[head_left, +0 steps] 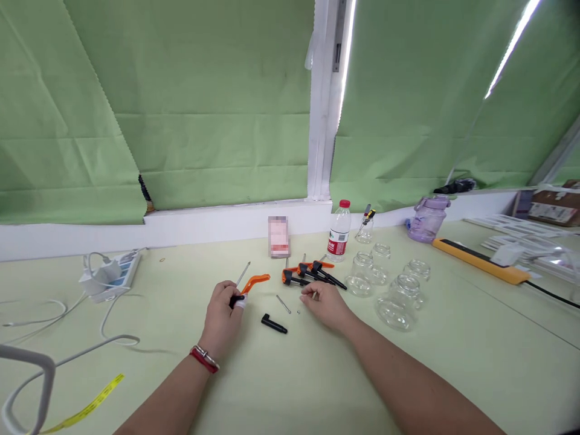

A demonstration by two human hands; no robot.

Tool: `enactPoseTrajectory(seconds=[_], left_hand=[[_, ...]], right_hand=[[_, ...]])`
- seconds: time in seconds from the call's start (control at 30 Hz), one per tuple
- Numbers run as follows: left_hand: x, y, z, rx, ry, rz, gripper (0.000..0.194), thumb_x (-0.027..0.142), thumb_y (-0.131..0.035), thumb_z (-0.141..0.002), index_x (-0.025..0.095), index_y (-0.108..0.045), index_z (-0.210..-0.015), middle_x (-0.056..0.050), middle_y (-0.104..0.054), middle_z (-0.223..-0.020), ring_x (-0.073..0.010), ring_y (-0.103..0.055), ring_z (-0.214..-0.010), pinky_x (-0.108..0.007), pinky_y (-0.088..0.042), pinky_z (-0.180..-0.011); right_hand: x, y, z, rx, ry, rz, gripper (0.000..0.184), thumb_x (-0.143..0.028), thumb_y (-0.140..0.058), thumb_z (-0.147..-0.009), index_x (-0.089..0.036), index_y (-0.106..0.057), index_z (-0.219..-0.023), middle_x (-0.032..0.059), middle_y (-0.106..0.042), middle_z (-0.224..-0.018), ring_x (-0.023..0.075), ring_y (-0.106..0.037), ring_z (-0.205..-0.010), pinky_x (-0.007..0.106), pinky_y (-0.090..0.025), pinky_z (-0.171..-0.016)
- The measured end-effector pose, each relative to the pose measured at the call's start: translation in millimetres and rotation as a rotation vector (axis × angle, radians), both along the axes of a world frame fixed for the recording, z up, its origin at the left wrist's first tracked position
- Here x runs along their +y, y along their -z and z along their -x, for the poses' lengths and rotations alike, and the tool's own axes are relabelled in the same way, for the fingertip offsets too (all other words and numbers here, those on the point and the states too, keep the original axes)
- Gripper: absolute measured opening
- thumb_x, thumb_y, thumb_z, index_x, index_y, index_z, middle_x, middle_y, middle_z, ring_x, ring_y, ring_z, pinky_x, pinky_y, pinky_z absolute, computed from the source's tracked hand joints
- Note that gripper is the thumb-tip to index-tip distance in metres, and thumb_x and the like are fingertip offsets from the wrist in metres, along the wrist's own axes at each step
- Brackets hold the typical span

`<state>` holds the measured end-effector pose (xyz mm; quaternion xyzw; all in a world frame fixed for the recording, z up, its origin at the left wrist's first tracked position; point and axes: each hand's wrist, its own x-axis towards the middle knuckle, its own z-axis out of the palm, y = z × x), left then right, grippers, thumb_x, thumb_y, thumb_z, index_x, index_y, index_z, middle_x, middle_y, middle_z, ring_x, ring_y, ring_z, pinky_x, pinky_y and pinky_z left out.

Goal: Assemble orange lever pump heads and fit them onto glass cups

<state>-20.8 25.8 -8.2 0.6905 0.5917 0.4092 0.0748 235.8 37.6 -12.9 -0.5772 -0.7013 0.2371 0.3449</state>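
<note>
My left hand (pixel 223 311) is closed around a black part with an orange lever (pixel 254 282) sticking out to the right. A slim metal shaft (pixel 243 273) rises from the same grip; its lower end is hidden by my fingers. My right hand (pixel 324 304) has its fingertips pinched together just above the table; whatever they hold is too small to make out. Between my hands lie a metal pin (pixel 283 304), a tiny metal piece (pixel 298 312) and a black L-shaped piece (pixel 274 324). Beyond my right fingertips are several black-and-orange lever tools (pixel 312 273).
Several glass jars (pixel 395 311) and a red-capped bottle (pixel 339 232) stand to the right. Screwdrivers (pixel 366 220) lean in a small jar. A pink card or box (pixel 279 237) stands behind. A power strip (pixel 118 276) with cables lies left, an orange bar (pixel 480 261) far right.
</note>
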Motion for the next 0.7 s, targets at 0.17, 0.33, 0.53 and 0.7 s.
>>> enactPoseTrajectory(seconds=[0.17, 0.33, 0.53, 0.7], left_hand=[[-23.1, -9.7, -19.9, -0.044, 0.287, -0.055, 0.009, 0.025, -0.046, -0.086, 0.021, -0.051, -0.079, -0.007, -0.047, -0.106, -0.0177, -0.054, -0.089, -0.028, -0.047, -0.07], [-41.0, -16.8, -33.3, -0.008, 0.501, -0.012, 0.007, 0.018, -0.046, -0.085, 0.021, -0.05, -0.081, -0.007, -0.046, -0.105, -0.0179, -0.052, -0.093, -0.027, -0.047, -0.071], [-44.8, -17.8, -34.2, 0.083, 0.58, 0.022, 0.014, 0.012, -0.044, -0.083, 0.021, -0.052, -0.089, -0.008, -0.047, -0.109, -0.0196, -0.052, -0.098, -0.031, -0.049, -0.079], [-42.3, -17.0, -29.9, 0.11, 0.598, -0.013, 0.032, 0.005, -0.039, -0.082, 0.022, -0.049, -0.106, -0.011, -0.046, -0.117, -0.021, -0.051, -0.107, -0.035, -0.046, -0.09]], right_hand=[[-19.5, -4.9, 19.0, 0.427, -0.303, 0.144, 0.035, -0.039, -0.065, -0.074, -0.019, -0.066, -0.103, 0.0001, -0.059, -0.077, 0.0095, -0.041, -0.056, 0.024, -0.038, -0.056], [-36.7, -12.0, 28.4, 0.643, -0.501, 0.213, 0.037, -0.044, -0.065, -0.076, -0.019, -0.068, -0.103, -0.0004, -0.056, -0.069, 0.0111, -0.042, -0.06, 0.025, -0.038, -0.06], [-41.1, -18.3, 27.7, 0.688, -0.481, 0.208, 0.032, -0.045, -0.065, -0.076, -0.02, -0.071, -0.095, 0.0032, -0.063, -0.075, 0.0142, -0.049, -0.065, 0.028, -0.042, -0.063], [-41.2, -25.4, 26.2, 0.696, -0.419, 0.172, 0.027, -0.044, -0.063, -0.078, -0.018, -0.07, -0.079, 0.0005, -0.057, -0.064, 0.0122, -0.048, -0.059, 0.026, -0.039, -0.057]])
